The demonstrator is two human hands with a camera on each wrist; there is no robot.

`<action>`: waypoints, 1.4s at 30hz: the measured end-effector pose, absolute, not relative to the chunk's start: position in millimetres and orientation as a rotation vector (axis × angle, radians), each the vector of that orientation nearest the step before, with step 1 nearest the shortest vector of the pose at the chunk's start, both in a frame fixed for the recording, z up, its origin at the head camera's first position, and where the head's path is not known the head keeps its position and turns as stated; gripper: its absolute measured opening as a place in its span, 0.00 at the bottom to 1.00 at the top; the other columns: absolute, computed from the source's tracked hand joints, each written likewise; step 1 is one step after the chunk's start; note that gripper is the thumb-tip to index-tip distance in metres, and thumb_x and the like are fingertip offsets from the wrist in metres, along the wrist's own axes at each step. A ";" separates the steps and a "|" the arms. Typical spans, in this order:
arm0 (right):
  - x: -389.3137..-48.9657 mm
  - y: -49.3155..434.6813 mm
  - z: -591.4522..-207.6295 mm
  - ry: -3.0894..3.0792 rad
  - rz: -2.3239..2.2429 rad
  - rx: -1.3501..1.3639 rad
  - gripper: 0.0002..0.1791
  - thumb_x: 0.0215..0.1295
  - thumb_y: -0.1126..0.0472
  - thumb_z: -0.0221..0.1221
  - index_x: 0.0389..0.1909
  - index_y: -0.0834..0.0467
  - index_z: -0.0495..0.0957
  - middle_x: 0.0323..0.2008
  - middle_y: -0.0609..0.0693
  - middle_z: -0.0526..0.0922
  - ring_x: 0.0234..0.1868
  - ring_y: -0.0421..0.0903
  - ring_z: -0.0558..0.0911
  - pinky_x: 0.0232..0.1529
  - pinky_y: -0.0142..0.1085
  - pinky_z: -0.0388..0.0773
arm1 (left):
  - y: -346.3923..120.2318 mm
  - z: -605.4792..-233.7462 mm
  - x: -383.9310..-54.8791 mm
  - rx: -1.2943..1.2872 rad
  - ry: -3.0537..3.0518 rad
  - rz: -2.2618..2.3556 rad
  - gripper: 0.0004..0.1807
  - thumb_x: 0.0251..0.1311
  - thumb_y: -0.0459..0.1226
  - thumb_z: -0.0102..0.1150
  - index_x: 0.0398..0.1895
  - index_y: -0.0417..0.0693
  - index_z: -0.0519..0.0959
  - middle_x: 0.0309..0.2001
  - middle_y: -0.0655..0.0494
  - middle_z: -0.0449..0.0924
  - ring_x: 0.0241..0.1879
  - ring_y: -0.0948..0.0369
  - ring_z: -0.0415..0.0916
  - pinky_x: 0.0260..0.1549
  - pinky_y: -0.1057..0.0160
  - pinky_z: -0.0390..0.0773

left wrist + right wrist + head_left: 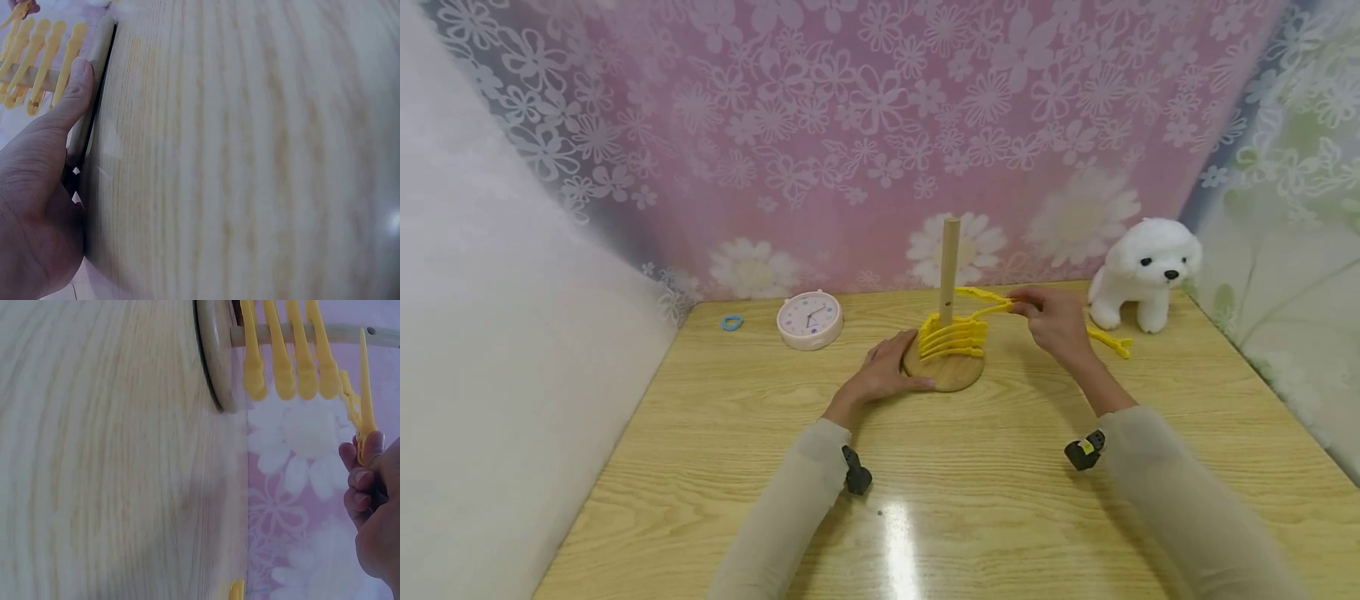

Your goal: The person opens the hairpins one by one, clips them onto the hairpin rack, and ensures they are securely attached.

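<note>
A wooden stand has a round base (952, 380) and an upright pole (950, 265). Several yellow plastic clips (957, 340) are stacked around the pole's lower part. My left hand (883, 368) holds the base from its left side, thumb along the front edge; the left wrist view shows the thumb (74, 100) at the rim. To the right of the pole, my right hand (1051, 323) pinches one end of another yellow clip (366, 412). Its two arms spread in a V toward the pole, above the stack. Whether they straddle the pole I cannot tell.
One more yellow clip (1111, 342) lies on the table (1000, 517) beyond my right wrist. A white toy dog (1150, 271) sits at the back right. Left of the stand are a pink clock (809, 319) and a small blue ring (732, 322). A flowered curtain (865, 150) hangs behind.
</note>
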State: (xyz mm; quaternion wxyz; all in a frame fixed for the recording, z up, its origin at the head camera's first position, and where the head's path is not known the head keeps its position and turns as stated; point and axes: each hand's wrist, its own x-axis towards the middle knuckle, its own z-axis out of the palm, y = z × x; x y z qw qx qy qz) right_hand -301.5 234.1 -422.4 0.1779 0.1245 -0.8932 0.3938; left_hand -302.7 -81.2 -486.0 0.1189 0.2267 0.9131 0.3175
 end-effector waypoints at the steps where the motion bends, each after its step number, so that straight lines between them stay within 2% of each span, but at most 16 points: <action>1: -302.6 231.2 -422.3 -2.524 1.117 0.355 0.13 0.77 0.71 0.56 0.54 0.64 0.86 0.43 0.64 0.90 0.24 0.50 0.86 0.11 0.32 0.53 | -81.1 -487.2 -303.4 0.665 2.671 0.928 0.60 0.61 0.63 0.68 0.86 0.56 0.44 0.85 0.56 0.44 0.83 0.52 0.40 0.80 0.46 0.39; 3: -304.6 225.7 -421.7 -2.516 1.105 0.371 0.12 0.76 0.71 0.57 0.53 0.64 0.87 0.42 0.63 0.90 0.28 0.53 0.87 0.13 0.32 0.56 | -80.8 -489.1 -304.4 0.666 2.671 0.923 0.60 0.61 0.62 0.68 0.87 0.57 0.43 0.85 0.56 0.43 0.83 0.52 0.40 0.80 0.46 0.38; 5: -306.7 220.8 -421.3 -2.508 1.100 0.389 0.12 0.75 0.71 0.59 0.52 0.65 0.87 0.42 0.63 0.90 0.37 0.57 0.89 0.16 0.32 0.58 | -80.4 -491.1 -305.2 0.667 2.674 0.916 0.60 0.62 0.62 0.68 0.87 0.57 0.43 0.85 0.57 0.43 0.83 0.53 0.39 0.80 0.47 0.38; 6: -307.6 218.5 -420.8 -2.503 1.094 0.401 0.11 0.74 0.71 0.59 0.52 0.65 0.87 0.42 0.63 0.90 0.39 0.58 0.89 0.17 0.32 0.59 | -80.3 -491.9 -305.5 0.667 2.677 0.909 0.59 0.62 0.62 0.67 0.87 0.57 0.42 0.85 0.57 0.43 0.83 0.53 0.39 0.80 0.47 0.38; 11: -311.0 207.7 -419.5 -2.488 1.078 0.442 0.11 0.74 0.69 0.61 0.51 0.65 0.88 0.42 0.63 0.90 0.33 0.57 0.88 0.19 0.33 0.60 | -81.1 -490.3 -304.1 0.678 2.678 0.930 0.60 0.61 0.63 0.68 0.86 0.56 0.43 0.85 0.56 0.44 0.83 0.52 0.40 0.79 0.45 0.38; 17: -312.4 199.9 -418.6 -2.466 1.079 0.489 0.10 0.74 0.71 0.60 0.49 0.66 0.89 0.40 0.63 0.90 0.38 0.58 0.90 0.21 0.32 0.64 | -80.5 -489.8 -304.9 0.670 2.676 0.906 0.60 0.62 0.62 0.67 0.87 0.56 0.42 0.85 0.56 0.43 0.83 0.53 0.40 0.80 0.47 0.38; 21: -313.5 196.4 -419.5 -2.461 1.094 0.498 0.11 0.73 0.73 0.59 0.48 0.66 0.89 0.40 0.64 0.90 0.38 0.61 0.89 0.19 0.33 0.60 | -80.3 -489.4 -304.4 0.667 2.677 0.911 0.59 0.62 0.62 0.67 0.87 0.56 0.43 0.85 0.56 0.43 0.83 0.53 0.40 0.80 0.47 0.38; 25: -313.7 193.1 -421.1 -2.474 1.123 0.493 0.12 0.73 0.75 0.58 0.48 0.66 0.89 0.41 0.65 0.90 0.40 0.61 0.90 0.19 0.33 0.62 | -80.2 -489.8 -304.9 0.667 2.676 0.922 0.60 0.62 0.62 0.68 0.87 0.55 0.43 0.85 0.56 0.44 0.83 0.52 0.40 0.80 0.46 0.38; 34: -311.9 188.7 -420.6 -2.488 1.149 0.530 0.14 0.72 0.77 0.57 0.49 0.66 0.88 0.42 0.66 0.89 0.40 0.63 0.89 0.17 0.33 0.61 | -80.0 -497.4 -311.1 0.628 2.669 0.919 0.61 0.59 0.64 0.69 0.87 0.61 0.43 0.85 0.59 0.44 0.83 0.55 0.40 0.80 0.48 0.38; 42: -310.7 186.9 -419.0 -2.508 1.096 0.551 0.11 0.71 0.75 0.60 0.49 0.66 0.88 0.40 0.64 0.90 0.31 0.57 0.88 0.21 0.33 0.62 | -79.2 -497.3 -311.4 0.613 2.672 0.913 0.61 0.59 0.64 0.69 0.86 0.62 0.43 0.85 0.60 0.43 0.83 0.55 0.39 0.80 0.48 0.37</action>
